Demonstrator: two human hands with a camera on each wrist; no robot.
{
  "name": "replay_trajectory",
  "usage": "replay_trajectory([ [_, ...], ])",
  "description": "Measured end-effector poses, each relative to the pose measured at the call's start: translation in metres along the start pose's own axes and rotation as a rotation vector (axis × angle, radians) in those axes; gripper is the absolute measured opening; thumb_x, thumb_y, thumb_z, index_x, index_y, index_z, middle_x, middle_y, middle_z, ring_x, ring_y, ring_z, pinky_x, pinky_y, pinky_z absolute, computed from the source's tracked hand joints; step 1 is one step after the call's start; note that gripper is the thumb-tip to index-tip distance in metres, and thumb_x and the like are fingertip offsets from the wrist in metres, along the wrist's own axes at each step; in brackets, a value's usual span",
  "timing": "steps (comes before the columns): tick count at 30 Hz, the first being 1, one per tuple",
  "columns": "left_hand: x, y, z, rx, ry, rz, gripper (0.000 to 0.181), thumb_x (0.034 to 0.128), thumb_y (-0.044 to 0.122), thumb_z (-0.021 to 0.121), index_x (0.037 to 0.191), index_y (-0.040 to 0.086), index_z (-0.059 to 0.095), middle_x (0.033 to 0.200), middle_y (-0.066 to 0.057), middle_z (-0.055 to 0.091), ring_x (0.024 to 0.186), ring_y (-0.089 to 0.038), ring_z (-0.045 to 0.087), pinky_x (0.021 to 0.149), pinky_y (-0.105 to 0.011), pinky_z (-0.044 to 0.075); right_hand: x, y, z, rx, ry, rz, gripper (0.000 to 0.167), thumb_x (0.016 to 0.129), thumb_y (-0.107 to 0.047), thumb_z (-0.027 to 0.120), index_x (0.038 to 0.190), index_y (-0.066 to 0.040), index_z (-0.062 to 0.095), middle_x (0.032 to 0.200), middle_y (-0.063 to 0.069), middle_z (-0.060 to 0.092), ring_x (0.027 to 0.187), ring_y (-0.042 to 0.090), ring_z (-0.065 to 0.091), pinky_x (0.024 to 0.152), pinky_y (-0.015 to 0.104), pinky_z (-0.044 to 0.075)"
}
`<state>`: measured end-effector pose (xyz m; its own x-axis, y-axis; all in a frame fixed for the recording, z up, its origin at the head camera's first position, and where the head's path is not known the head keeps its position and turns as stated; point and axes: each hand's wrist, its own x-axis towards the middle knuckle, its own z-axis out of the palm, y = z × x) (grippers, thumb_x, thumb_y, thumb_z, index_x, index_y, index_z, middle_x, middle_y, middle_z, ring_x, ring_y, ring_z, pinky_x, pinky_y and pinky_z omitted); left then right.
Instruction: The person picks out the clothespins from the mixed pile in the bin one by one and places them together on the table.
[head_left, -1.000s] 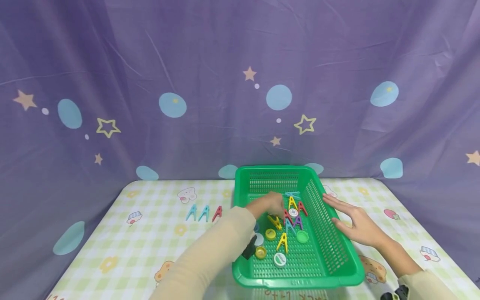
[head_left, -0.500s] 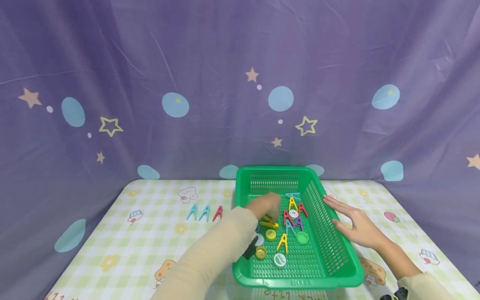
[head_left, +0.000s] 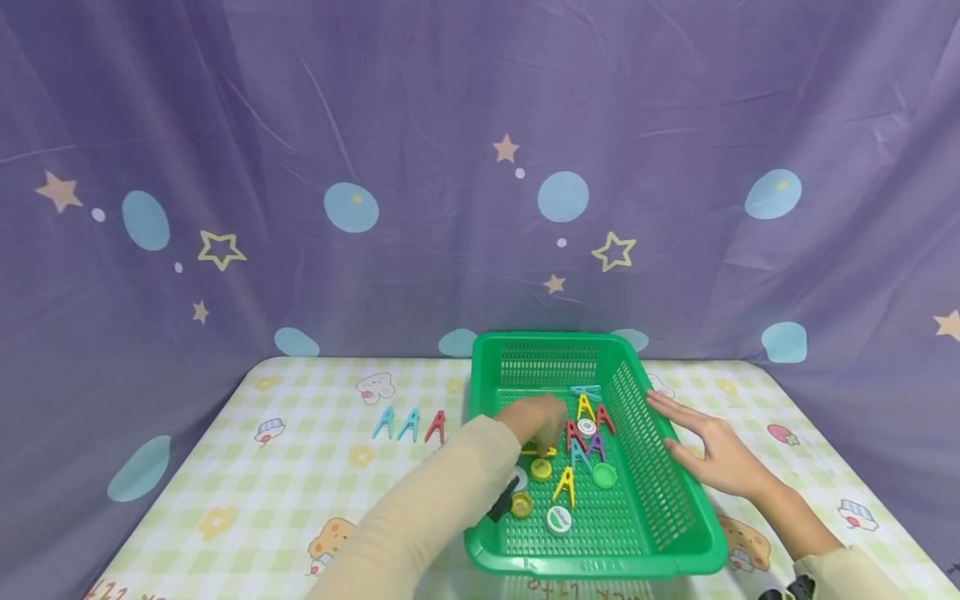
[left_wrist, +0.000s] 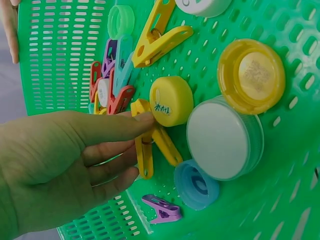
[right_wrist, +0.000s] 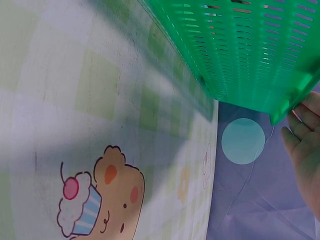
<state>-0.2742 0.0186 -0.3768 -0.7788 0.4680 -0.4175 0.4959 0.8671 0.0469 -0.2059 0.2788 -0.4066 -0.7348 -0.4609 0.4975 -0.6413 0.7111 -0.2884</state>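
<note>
Inside the green basket (head_left: 592,567), my left hand (head_left: 534,417) pinches a yellow clothespin (left_wrist: 144,156) by one end, thumb on top and fingers behind it. In the left wrist view a yellow bottle cap (left_wrist: 172,102) sits right beside the thumb tip. A white lid (left_wrist: 218,138), a blue cap (left_wrist: 196,185) and a small purple clothespin (left_wrist: 163,208) lie near the hand. My right hand (head_left: 716,454) rests against the basket's right rim with its fingers straight, holding nothing.
Other clothespins and caps lie in the basket, including a yellow clothespin (head_left: 566,487) and a green cap (head_left: 604,476). Two light blue clothespins (head_left: 408,425) and a red clothespin (head_left: 435,427) stand in a row on the checked tablecloth (head_left: 285,483). A purple curtain (head_left: 420,292) hangs behind.
A yellow clothespin near my left hand has turned and shifted left, and the fingers now pinch it. My right hand stays at the rim.
</note>
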Motion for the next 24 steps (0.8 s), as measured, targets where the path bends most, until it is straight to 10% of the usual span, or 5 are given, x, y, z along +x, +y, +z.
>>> replay_trajectory([
  [13, -0.023, 0.003, -0.023, 0.003, -0.016, 0.046, 0.012, 0.0759, 0.016, 0.082, 0.076, 0.014, 0.07, 0.07, 0.007, 0.06, 0.058, -0.006, 0.048, 0.052, -0.016, 0.043, 0.001, -0.003, -0.002, -0.017, -0.013, 0.013, 0.055, 0.086, -0.012, 0.066, 0.139, -0.012, 0.051, 0.143, 0.011, 0.053, 0.138, -0.01, 0.025, 0.095, 0.06, 0.047],
  [20, -0.053, -0.004, -0.046, -0.066, -0.044, 0.122, 0.011, 0.0789, 0.015, 0.079, 0.075, 0.011, 0.069, 0.067, 0.005, 0.059, 0.057, -0.007, 0.049, 0.063, -0.021, 0.053, 0.001, -0.002, -0.002, -0.022, -0.007, 0.011, 0.055, 0.086, -0.013, 0.066, 0.139, -0.012, 0.052, 0.143, 0.009, 0.053, 0.139, -0.01, 0.027, 0.108, 0.015, 0.031],
  [24, -0.065, -0.018, -0.055, -0.14, -0.074, 0.164, 0.007, 0.0817, 0.015, 0.077, 0.084, 0.01, 0.072, 0.067, 0.005, 0.059, 0.058, -0.007, 0.049, 0.064, -0.021, 0.051, 0.001, -0.002, -0.002, -0.016, -0.009, 0.012, 0.055, 0.086, -0.013, 0.066, 0.139, -0.012, 0.051, 0.143, 0.01, 0.053, 0.138, -0.015, 0.022, 0.108, 0.014, 0.029],
])
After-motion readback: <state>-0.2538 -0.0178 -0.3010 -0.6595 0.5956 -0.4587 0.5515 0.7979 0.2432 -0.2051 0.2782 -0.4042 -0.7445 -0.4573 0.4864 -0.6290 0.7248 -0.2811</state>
